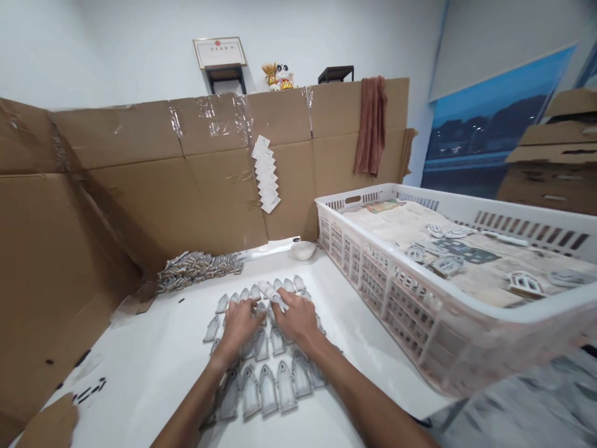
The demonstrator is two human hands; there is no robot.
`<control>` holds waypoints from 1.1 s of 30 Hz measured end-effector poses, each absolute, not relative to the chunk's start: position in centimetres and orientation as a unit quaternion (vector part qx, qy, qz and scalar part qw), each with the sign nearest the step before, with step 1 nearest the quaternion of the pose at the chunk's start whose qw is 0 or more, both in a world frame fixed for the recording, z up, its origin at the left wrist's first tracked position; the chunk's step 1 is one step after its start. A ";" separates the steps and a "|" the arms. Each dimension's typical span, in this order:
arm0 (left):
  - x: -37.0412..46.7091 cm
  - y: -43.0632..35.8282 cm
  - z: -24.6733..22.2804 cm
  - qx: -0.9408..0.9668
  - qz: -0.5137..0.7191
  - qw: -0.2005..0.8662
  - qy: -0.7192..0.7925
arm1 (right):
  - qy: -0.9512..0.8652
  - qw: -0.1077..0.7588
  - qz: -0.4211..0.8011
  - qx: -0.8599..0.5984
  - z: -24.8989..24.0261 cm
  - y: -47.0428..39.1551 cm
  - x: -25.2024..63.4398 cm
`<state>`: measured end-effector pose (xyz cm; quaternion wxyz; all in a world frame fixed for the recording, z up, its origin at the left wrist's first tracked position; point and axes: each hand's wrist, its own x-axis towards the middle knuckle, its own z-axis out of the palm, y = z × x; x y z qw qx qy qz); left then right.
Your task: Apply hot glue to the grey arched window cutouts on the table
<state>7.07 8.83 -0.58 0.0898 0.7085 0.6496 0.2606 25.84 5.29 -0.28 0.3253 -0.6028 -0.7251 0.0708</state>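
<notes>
Rows of small grey arched pieces (266,389) with a loop at the pointed top lie flat on the white table. Over the far rows, my right hand (296,316) is closed around a slim white squeeze bottle (269,292). Its tapered nozzle slants down to the right, near the fingers. Beside it on the left, my left hand (242,325) bends over the pieces, with thumb and fingertips at the edge of one arched piece (261,310). The hands partly cover the middle rows.
A large white plastic crate (373,274) holding cloth and pale cut-out parts stands on the right. A pile of small metallic pieces (198,272) lies at the back left, and a small white bowl (303,250) at the back. Cardboard walls (209,199) border the table (135,373).
</notes>
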 end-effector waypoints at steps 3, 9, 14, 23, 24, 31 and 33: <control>6.7 9.4 -0.3 0.688 0.314 0.150 0.637 | -0.718 0.333 0.072 -0.607 -0.2 5.3 25.9; 4.7 8.2 0.6 0.591 0.458 0.252 0.615 | -0.712 0.337 0.078 -0.612 0.4 5.1 26.2; 4.2 6.1 0.5 0.483 0.547 0.363 0.579 | -0.720 0.371 0.080 -0.581 0.3 4.9 25.8; 3.9 5.0 -0.7 0.470 0.588 0.371 0.544 | -0.738 0.282 0.119 -0.602 1.0 4.5 25.5; 3.9 4.9 -0.6 0.473 0.588 0.369 0.542 | -0.737 0.283 0.120 -0.602 1.0 4.5 25.5; 4.2 4.2 -0.2 0.472 0.594 0.363 0.540 | -0.738 0.289 0.127 -0.597 0.7 4.4 25.5; 4.3 4.2 -0.1 0.469 0.596 0.366 0.539 | -0.737 0.292 0.126 -0.596 0.6 4.4 25.5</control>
